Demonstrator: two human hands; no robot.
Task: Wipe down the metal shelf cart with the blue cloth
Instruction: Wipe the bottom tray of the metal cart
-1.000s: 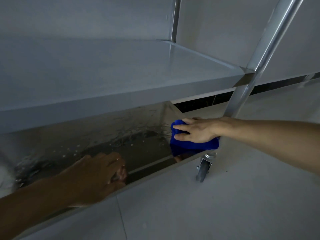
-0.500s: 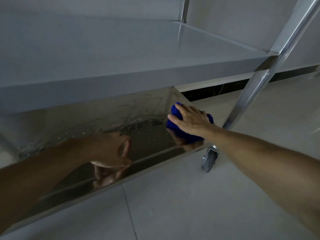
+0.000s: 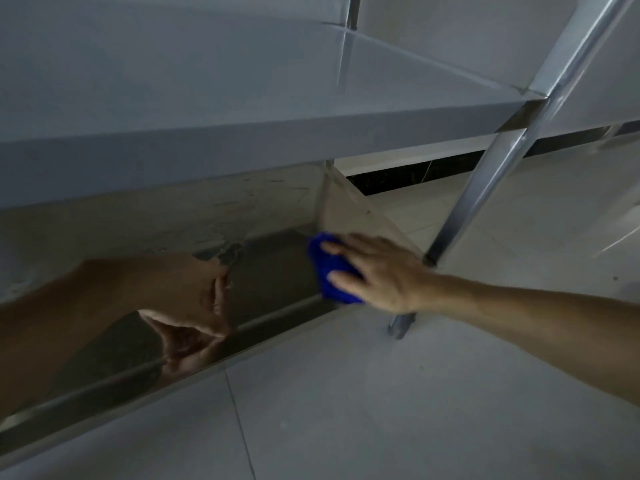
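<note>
While the right hand (image 3: 377, 271) presses the blue cloth (image 3: 332, 271) flat under spread fingers at the right end of the cart's bottom shelf (image 3: 270, 268), long overlapping strokes leftward into the streaked patch would serve best. The left hand (image 3: 194, 289) hovers over the shelf, fingers loosely curled, holding nothing. The caster is mostly hidden behind the right wrist.

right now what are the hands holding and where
The right hand presses the blue cloth from on top, fingers spread; the left hand holds nothing.
</note>
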